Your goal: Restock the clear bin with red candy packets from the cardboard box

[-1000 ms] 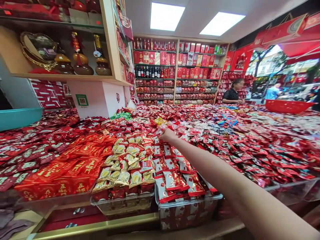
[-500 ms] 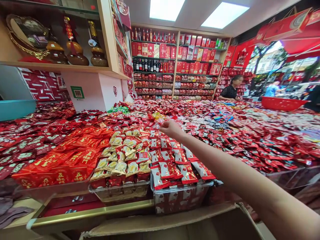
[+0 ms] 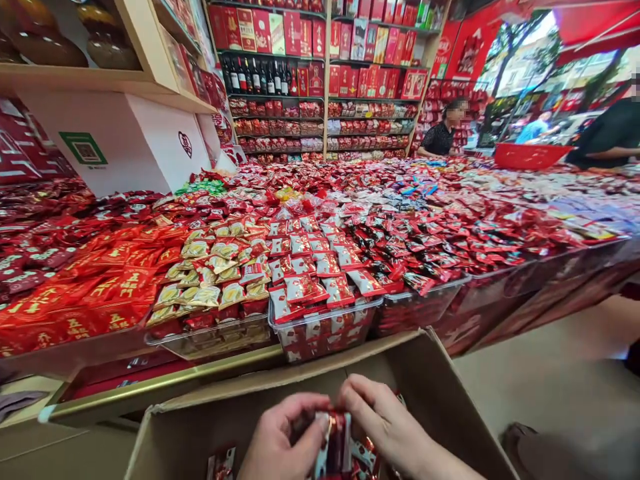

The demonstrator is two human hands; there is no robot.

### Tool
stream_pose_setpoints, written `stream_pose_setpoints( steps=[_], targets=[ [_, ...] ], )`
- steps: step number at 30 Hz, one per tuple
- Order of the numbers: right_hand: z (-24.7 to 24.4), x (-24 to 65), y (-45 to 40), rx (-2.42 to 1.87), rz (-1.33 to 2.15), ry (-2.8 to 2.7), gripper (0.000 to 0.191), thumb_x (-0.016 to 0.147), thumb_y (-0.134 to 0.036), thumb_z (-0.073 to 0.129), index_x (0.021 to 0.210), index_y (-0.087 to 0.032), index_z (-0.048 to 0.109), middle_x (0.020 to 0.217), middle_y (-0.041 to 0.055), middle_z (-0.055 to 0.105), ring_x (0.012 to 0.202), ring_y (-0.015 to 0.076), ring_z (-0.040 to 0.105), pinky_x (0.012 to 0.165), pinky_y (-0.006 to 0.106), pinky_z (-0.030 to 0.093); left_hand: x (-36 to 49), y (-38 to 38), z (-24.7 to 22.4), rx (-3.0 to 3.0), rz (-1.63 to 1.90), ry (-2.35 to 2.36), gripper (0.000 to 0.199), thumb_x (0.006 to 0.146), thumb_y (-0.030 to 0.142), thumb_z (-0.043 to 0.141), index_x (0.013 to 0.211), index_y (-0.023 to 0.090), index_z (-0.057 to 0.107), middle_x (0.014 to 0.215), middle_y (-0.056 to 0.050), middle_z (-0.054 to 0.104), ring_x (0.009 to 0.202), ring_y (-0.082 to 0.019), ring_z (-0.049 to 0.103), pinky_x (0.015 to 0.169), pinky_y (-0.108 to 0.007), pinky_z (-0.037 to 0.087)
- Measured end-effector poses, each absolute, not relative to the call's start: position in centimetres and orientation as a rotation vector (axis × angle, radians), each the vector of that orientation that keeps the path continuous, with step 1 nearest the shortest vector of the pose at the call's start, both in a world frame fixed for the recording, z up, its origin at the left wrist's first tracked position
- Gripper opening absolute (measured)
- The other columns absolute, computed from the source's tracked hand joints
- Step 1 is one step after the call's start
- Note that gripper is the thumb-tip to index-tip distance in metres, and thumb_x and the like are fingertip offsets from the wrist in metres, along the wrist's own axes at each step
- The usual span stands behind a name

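Down at the cardboard box (image 3: 430,380), my left hand (image 3: 285,437) is closed around a few red-and-white wrapped candies (image 3: 337,443). My right hand (image 3: 385,420) meets it from the other side, fingers curled and pinching at the top end of the same packets; its fingertips are partly hidden. Beneath the hands, more wrapped packets (image 3: 221,463) lie in the box. Just beyond the box stands a clear plastic bin (image 3: 327,327) heaped with red-and-white packets in neat rows.
Left of that bin are gold packets (image 3: 215,267) and bright red pouches (image 3: 115,293). Dark red packets (image 3: 425,233) are piled to the right. Shelves (image 3: 327,80) of boxes and bottles line the back. A red basin (image 3: 533,155) and a person (image 3: 443,133) are across the counter.
My right hand has come back from over the candy display, down to the box. My left hand is now in view with packets in it. The view has tilted down.
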State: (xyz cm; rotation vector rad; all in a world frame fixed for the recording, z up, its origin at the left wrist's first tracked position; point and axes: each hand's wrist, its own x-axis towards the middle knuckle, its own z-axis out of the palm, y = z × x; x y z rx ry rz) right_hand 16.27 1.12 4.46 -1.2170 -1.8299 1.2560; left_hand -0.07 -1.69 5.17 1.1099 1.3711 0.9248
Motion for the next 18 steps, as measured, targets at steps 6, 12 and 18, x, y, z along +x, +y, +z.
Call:
stream_pose_setpoints(
  steps=[6, 12, 18],
  targets=[
    [6.2, 14.4, 2.9, -1.191, 0.864, -1.661, 0.038, 0.083, -0.041, 0.039, 0.053, -0.019, 0.032, 0.051, -0.005, 0.03, 0.048, 0.0079, 0.028, 0.046, 0.022, 0.023, 3.4, -1.2, 7.5, 0.984, 1.315, 1.398, 0.03, 0.075, 0.043, 0.052, 0.098, 0.024, 0.05, 0.077, 0.004, 0.061, 0.072, -0.01, 0.055, 0.067, -0.017, 0.043],
    [5.6, 13.9, 2.7, -1.124, 0.867, -1.607, 0.038, 0.083, -0.039, 0.038, 0.052, -0.019, 0.028, 0.05, -0.0052, 0.028, 0.047, 0.0079, 0.026, 0.045, 0.022, 0.022, 3.5, -1.9, 6.5, 1.166, 1.157, 1.477, 0.032, 0.075, 0.05, 0.045, 0.077, 0.021, 0.057, 0.049, 0.007, 0.044, 0.042, -0.01, 0.04, 0.035, -0.017, 0.036],
    [5.2, 14.8, 2.6, -0.951, 1.234, -1.502, 0.036, 0.08, -0.045, 0.043, 0.057, -0.018, 0.035, 0.053, -0.0053, 0.031, 0.05, 0.0078, 0.028, 0.046, 0.021, 0.025, 2.9, -2.0, 7.1, 1.208, 1.137, 1.456, 0.026, 0.073, 0.045, 0.054, 0.077, 0.02, 0.06, 0.048, 0.008, 0.045, 0.038, -0.006, 0.035, 0.034, -0.015, 0.031]
  ],
)
